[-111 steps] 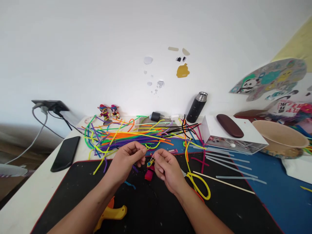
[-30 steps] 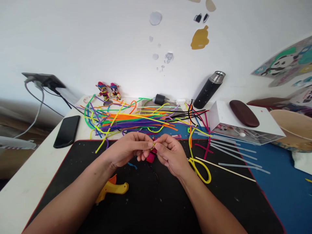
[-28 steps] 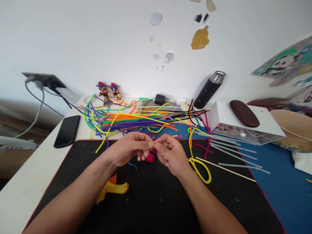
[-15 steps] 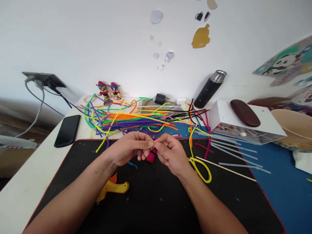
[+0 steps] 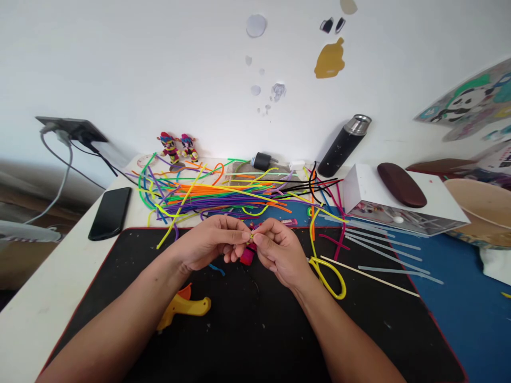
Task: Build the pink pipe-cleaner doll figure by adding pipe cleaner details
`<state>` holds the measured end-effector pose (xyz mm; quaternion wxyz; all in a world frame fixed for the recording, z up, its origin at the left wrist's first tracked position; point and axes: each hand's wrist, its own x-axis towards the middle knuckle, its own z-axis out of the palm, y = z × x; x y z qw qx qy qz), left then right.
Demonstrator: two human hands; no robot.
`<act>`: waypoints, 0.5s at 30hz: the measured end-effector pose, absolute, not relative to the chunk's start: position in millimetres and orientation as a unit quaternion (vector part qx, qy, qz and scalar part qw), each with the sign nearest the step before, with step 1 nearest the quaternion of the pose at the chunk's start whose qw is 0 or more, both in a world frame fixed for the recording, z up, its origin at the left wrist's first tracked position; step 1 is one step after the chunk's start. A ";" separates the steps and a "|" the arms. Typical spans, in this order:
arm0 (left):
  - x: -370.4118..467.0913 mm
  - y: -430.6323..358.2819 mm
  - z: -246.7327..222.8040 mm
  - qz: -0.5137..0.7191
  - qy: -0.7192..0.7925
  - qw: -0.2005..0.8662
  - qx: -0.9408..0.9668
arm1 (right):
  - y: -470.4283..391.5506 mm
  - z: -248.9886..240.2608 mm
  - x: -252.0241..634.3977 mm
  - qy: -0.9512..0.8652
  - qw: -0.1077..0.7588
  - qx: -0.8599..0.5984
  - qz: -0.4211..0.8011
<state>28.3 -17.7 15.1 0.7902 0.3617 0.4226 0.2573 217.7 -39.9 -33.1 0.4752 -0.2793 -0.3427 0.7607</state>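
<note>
My left hand (image 5: 217, 239) and my right hand (image 5: 280, 249) meet over the black mat, fingertips almost touching. Between them they pinch a short yellow piece of pipe cleaner (image 5: 252, 237), largely covered by the fingers. Just behind and below the fingertips is a small magenta-red object (image 5: 247, 257), partly hidden by the hands. A yellow glue gun (image 5: 191, 307) with an orange trigger lies under my left forearm, its other end covered. Beside my right wrist rests a looped yellow pipe cleaner (image 5: 339, 282).
A pile of coloured pipe cleaners (image 5: 223, 197) stretches behind the hands. Translucent glue sticks (image 5: 393, 247) and a thin wooden stick (image 5: 371, 275) lie right, near a white box (image 5: 435, 199). A black flask (image 5: 343, 146), two small figures (image 5: 170, 148) and a phone (image 5: 110, 214) stand or lie around.
Both hands hold nearly the same place and grip, with only a slight shift of the fingers around the yellow piece. Nothing else has visibly moved.
</note>
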 end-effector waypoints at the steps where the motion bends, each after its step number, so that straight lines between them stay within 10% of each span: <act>1: 28.1 -17.8 15.0 0.258 0.423 0.790 0.362 | -40.0 -32.9 217.7 -0.345 0.474 -0.282 0.760; 15: 27.6 -18.4 16.1 0.258 0.424 0.785 0.372 | -40.2 -32.4 217.8 -0.353 0.470 -0.278 0.759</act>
